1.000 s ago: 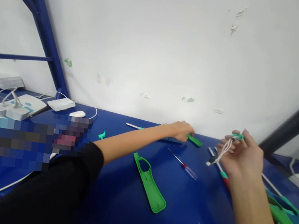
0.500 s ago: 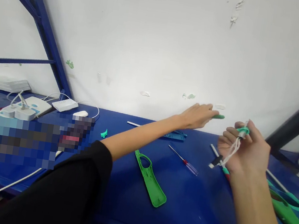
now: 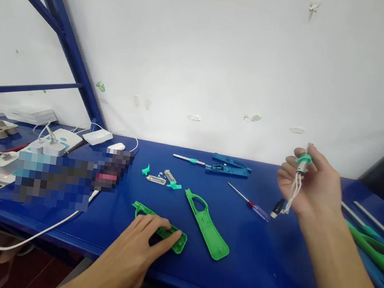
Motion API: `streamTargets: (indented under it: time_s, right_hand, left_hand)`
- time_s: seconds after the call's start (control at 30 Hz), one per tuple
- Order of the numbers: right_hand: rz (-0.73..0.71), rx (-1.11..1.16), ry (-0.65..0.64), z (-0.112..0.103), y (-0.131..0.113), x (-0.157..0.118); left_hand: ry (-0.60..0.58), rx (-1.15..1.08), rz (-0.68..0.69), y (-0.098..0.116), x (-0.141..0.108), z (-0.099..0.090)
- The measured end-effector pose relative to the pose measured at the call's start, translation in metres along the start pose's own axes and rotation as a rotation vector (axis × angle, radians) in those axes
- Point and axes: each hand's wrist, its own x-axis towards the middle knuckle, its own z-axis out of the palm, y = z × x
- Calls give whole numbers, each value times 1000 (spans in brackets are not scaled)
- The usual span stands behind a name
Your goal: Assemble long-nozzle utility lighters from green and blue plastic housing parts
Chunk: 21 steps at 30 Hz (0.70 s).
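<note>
My left hand is closed on one green plastic handle half, fingers on its far edge and thumb on its near end. The piece lies at the front of the blue table, partly hidden under the hand. A second green handle half with an oval loop lies just to the right, hollow side up. My right hand is raised, pinching a small metal cylinder with a green collar. White wires hang from it, ending in a small black-and-white connector.
A clear-handled screwdriver lies mid-table. Behind are blue shell halves, a metal rod and small clear and teal parts. Green and blue tools sit at right. Chargers and a white cable occupy the left.
My left hand has come down from near the wall at right to the table's front with the green handle half. My right hand keeps the wired cylinder raised. The view has shifted slightly.
</note>
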Motion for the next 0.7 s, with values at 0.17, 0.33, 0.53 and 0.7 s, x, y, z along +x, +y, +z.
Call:
streamTargets:
  time_s: [0.17,0.33,0.53,0.7]
  right_hand:
    - [-10,-54,-10,-3,4,0]
    - [-5,-102,-12,-2,6,-4]
    - [16,-165,-31,9,12,-10]
    - [41,-273,-92,18,25,-16]
  left_hand:
    - [-121,-104,87,41,36,0]
    - [-33,-189,119,57,61,0]
    - [157,-259,-200,15,44,7]
    - [177,-334,-294,-1,44,10]
